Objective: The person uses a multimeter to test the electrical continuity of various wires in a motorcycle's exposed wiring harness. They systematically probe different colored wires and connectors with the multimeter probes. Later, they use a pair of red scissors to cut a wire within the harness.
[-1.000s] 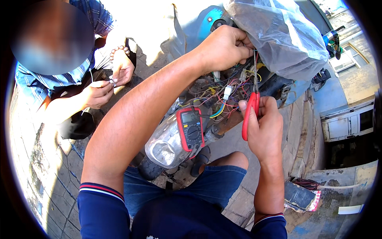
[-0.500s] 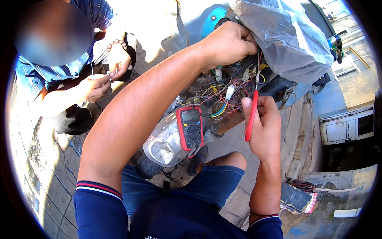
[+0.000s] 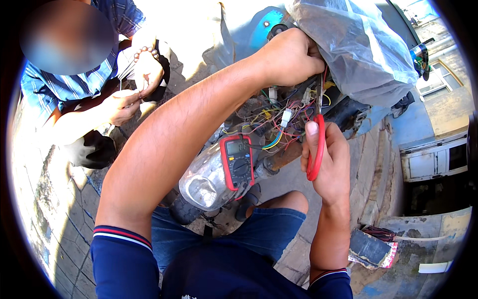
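My left hand (image 3: 293, 57) reaches across to the far side of the wiring, fingers closed in a pinch. A thin red wire (image 3: 325, 74) shows at its fingertips; part of the grip is hidden. In my right hand (image 3: 332, 167) is a pair of red-handled scissors (image 3: 319, 134), blades pointing up toward the wire beside my left fingers. Below lies a tangle of coloured wires with a white plug connector (image 3: 287, 117). A red and dark grey multimeter (image 3: 239, 162) rests on a dented silver metal cylinder (image 3: 199, 184) nearer to me.
Clear plastic sheeting (image 3: 358, 55) covers a part at the upper right. At the left, another person's hands (image 3: 127, 102) hold something small and thin. A dark box-like object (image 3: 371, 246) lies at the lower right, beside a bundle of dark cable.
The scissors have turned slightly in my right hand, so the red handle loop shows more fully. Their blades now overlap the wire near my left fingertips. My left hand has barely moved.
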`<state>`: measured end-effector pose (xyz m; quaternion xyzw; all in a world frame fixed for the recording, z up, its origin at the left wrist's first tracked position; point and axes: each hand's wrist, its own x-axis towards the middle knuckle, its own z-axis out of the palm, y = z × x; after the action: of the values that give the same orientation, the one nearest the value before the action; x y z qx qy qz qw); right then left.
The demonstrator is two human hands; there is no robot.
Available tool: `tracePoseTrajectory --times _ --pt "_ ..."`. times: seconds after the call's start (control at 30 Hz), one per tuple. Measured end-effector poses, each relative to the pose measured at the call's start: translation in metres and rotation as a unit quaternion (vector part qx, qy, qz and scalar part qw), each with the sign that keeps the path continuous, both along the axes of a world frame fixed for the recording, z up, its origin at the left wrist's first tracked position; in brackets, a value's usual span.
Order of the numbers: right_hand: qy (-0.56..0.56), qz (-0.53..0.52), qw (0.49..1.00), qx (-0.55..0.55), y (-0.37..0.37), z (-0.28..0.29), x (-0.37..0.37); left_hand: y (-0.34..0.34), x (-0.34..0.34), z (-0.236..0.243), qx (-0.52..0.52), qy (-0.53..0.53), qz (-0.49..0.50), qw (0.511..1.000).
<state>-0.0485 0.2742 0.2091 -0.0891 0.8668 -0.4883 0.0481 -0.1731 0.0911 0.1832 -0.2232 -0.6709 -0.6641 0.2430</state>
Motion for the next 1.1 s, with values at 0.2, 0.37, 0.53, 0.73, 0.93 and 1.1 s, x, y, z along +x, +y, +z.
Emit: tracePoseTrajectory --times 0.2,0.37,0.53,0.73,0.93,1.1 --pt "-0.069 0.010 0.993 -0.093 -0.006 0.010 0.005 -0.006 0.009 0.004 0.055 -0.157 -0.084 0.982" --pt "-0.101 0.016 0.984 -0.148 -0.009 0.015 0.006 -0.009 0.006 0.002 0.065 -0.143 -0.096 0.983" --pt "-0.150 0.039 0.956 -0.249 -0.003 0.017 0.004 -0.010 0.008 0.002 0.081 -0.160 -0.110 0.978" --pt "-0.260 0.088 0.863 -0.425 0.008 0.012 -0.003 -0.013 0.022 0.013 0.078 -0.201 -0.140 0.966" --pt "-0.318 0.132 0.760 -0.552 0.004 0.008 0.004 -0.024 0.014 0.005 0.096 -0.185 -0.219 0.953" --pt "-0.333 0.089 0.706 -0.619 -0.006 0.012 0.010 -0.031 0.014 0.003 0.105 -0.183 -0.254 0.944"
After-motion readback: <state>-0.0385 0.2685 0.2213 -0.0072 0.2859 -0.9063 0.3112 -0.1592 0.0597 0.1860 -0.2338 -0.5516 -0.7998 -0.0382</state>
